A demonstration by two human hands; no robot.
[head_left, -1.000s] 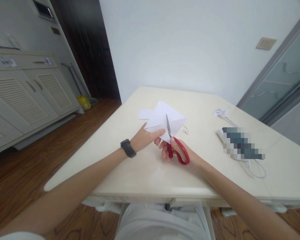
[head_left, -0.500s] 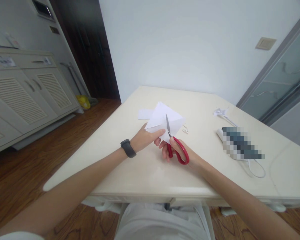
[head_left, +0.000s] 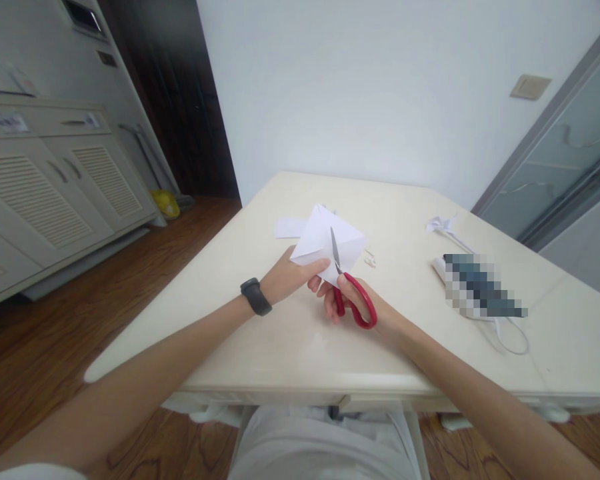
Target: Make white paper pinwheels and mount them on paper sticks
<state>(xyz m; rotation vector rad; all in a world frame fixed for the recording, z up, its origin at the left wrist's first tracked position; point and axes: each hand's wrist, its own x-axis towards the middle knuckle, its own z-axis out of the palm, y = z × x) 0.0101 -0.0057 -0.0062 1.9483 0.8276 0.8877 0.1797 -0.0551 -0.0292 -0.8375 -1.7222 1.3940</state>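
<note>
Across the middle and lower frame, table (head_left: 280, 363): pale and glossy, both forearms over it. Probably slippery, so loose paper would skate if a wrist bumped it.
Blurred-out thing (head_left: 485, 287), right of frame: well apart from the action, with a loopy white cord (head_left: 513, 340). Low risk imo, unless an elbow swings wide and snags that cord.
White paper (head_left: 313, 233), mid-frame: pinched between the hands, looks folded, with an edge running close to the thumb. If those layers slide on each other, I'd expect a crooked cut.
Scissors (head_left: 335, 252): red handles, one blade lying over the paper and pointing up the frame. Can't see the other blade, so it could bite further than you'd think.
Right hand (head_left: 359, 299): wrapped round the red handles. A twist of the wrist mid-squeeze would probably fold or tear the sheet instead of slicing it.
Left hand (head_left: 290, 273), black band on the wrist: gripping the sheet's lower left, thumb on top and just beside the blade. This one's my main worry: fingers bunch below the sheet, partly hidden, so a nick seems possible.
Paper slip (head_left: 288, 228), left of the sheet: partly tucked behind it from this angle, might get dragged along.
Scraps (head_left: 370, 259), just right of the sheet: tiny, easily swept off.
</note>
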